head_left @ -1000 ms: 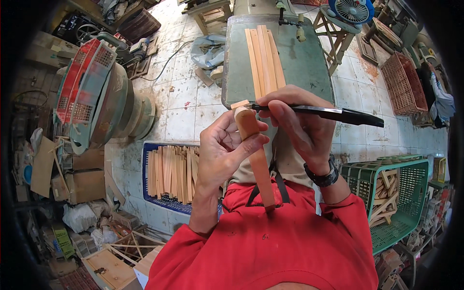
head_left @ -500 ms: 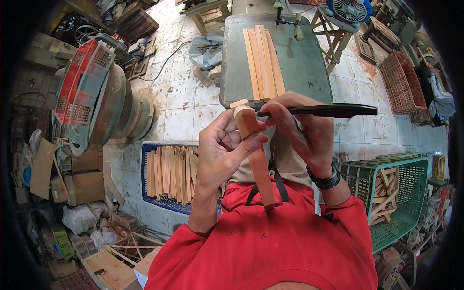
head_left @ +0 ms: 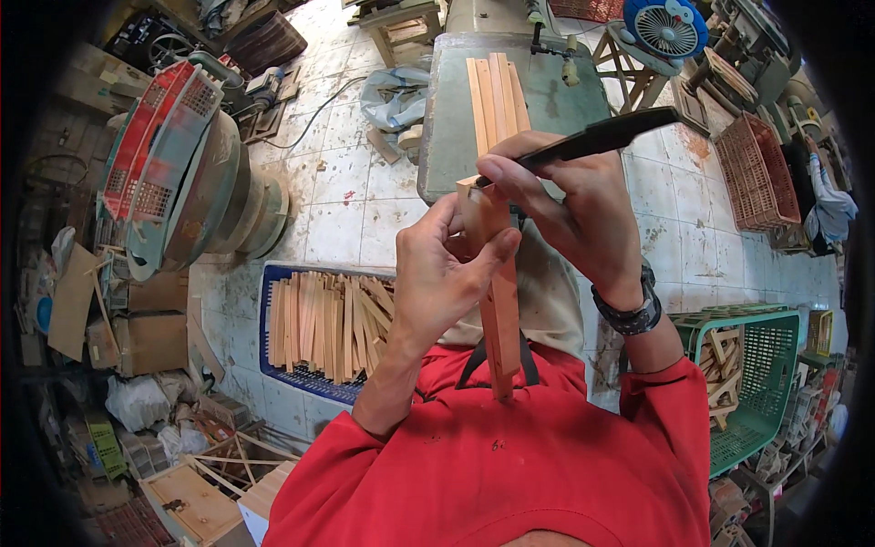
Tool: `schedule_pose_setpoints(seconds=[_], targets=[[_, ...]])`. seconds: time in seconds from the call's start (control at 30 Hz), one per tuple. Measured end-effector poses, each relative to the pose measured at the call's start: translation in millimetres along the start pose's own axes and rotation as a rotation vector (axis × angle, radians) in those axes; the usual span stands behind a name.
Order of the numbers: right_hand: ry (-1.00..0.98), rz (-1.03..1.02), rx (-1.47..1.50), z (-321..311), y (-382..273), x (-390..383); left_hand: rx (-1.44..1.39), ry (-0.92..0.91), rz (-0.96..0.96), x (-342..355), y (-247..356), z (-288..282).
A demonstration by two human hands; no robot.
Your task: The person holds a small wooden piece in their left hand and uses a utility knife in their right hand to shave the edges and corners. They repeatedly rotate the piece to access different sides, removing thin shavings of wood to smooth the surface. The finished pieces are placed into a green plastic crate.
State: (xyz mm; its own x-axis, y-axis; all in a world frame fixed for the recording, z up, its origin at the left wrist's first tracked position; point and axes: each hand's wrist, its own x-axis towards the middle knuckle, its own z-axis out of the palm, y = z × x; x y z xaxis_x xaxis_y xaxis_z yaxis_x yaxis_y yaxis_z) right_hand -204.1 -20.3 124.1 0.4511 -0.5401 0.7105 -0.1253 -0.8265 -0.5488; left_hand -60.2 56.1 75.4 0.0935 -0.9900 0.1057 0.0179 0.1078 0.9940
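Observation:
My left hand (head_left: 437, 273) is closed round a long wooden piece (head_left: 495, 310) that runs from just short of the green worktable (head_left: 583, 109) down to my red shirt front. My right hand (head_left: 579, 210) grips a dark marker or pen (head_left: 615, 129), held slanting, with its tip at the top end of the wood. The exact tip contact is partly hidden by my fingers. Behind my hands, several wooden strips (head_left: 492, 100) lie lengthwise on the worktable.
A blue crate (head_left: 272, 356) of strips sits lower left. A green crate (head_left: 756, 419) with wood pieces is lower right. A machine with red guard (head_left: 146, 137) stands left. A fan (head_left: 661, 32) and red crate (head_left: 756, 173) are upper right; clutter surrounds the edges.
My right hand and the marker have risen, the marker's back end tilting upward. The wooden piece has turned to show a narrower face, and my left hand has shifted slightly right.

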Motion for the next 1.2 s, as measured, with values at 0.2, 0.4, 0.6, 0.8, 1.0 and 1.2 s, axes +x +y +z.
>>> schedule_pose_setpoints(seconds=[0.2,0.4,0.6,0.8,1.0,1.2], targets=[[-0.173,0.032,-0.178,-3.9,-7.0,7.9,0.038,0.001,0.039,0.8,-5.7,-3.4],[-0.158,0.01,-0.124,1.9,-6.8,10.3,-0.037,0.034,0.065,1.0,-8.1,1.6],[-0.25,0.08,-0.183,-2.5,-6.9,18.1,0.059,-0.012,0.036,0.2,-11.5,-7.2],[-0.31,-0.03,-0.146,0.1,-0.2,27.2,-0.02,0.012,0.038,0.4,-9.8,0.4],[-0.492,0.025,-0.157,-5.3,-4.9,47.0,-0.018,-0.014,-0.037,-1.9,-8.7,-2.9],[-0.254,-0.119,-0.35,-5.1,16.2,32.2,-0.054,-0.041,-0.078,0.3,-5.5,0.8]])
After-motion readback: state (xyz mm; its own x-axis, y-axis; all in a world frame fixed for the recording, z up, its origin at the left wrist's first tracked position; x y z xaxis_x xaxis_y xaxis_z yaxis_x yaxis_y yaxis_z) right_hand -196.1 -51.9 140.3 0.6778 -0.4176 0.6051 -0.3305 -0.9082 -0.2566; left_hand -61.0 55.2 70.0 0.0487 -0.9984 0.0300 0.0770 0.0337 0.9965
